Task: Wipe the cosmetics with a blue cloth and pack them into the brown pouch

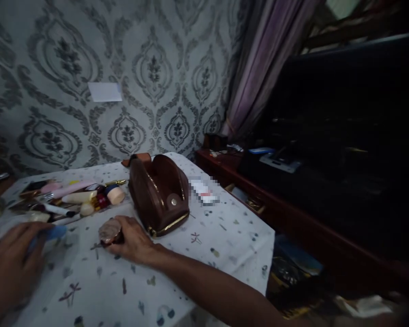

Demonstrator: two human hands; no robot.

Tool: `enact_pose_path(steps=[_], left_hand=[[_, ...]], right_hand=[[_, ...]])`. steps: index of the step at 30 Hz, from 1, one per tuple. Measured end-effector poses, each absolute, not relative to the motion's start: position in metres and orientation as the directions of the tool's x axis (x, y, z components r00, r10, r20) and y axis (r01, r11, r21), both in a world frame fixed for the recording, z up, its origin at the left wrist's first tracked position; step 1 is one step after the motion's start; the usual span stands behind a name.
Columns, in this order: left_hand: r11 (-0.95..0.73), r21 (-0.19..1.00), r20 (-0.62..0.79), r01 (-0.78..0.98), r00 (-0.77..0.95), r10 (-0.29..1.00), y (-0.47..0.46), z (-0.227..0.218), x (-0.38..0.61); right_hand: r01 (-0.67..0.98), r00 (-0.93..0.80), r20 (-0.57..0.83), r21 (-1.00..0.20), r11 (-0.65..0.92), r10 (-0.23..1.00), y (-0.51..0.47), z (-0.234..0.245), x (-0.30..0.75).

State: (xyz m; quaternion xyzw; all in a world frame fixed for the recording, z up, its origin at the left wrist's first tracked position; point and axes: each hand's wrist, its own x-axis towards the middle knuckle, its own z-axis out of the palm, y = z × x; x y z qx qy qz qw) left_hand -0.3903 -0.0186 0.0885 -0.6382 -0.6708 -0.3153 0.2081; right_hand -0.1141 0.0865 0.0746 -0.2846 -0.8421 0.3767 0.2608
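My right hand point(134, 240) is closed around the side of a small round container point(111, 232) with a marbled top and a shiny copper-coloured side, low over the cloth. At the lower left my left hand point(15, 265), smeared by motion, has its fingers closed on a flat blue object point(56, 232) whose kind I cannot make out. Just beyond my right hand a brown zip bag point(160, 195) stands with its top unzipped. A heap of make-up items lies behind both hands, among them a cream tube point(78, 197) and a pink handled item point(75, 188).
A patterned white cloth point(177, 281) covers the table. Right of the bag lies a blurred-out white item point(204, 191). A dark red desk point(293, 227) with a partly open drawer point(245, 200) adjoins on the right. Wallpaper point(153, 68) rises behind the table.
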Motion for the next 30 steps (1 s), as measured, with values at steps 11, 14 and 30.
enact_pose_path(steps=[11,14,30], left_hand=[[-0.243,0.138,0.616,0.96,0.109,0.78,0.013,0.085,-0.279],[-0.251,0.111,0.58,0.962,0.142,0.802,0.016,0.082,-0.277],[0.101,0.223,0.574,0.97,-0.214,0.79,0.013,0.085,-0.314]], right_hand=[[0.139,-0.752,0.318,-0.78,0.611,0.578,0.088,0.077,-0.111],[0.156,-0.761,0.281,-0.796,0.585,0.585,0.087,0.081,-0.107],[0.336,-0.771,0.12,-0.758,0.559,0.626,0.083,0.091,-0.106]])
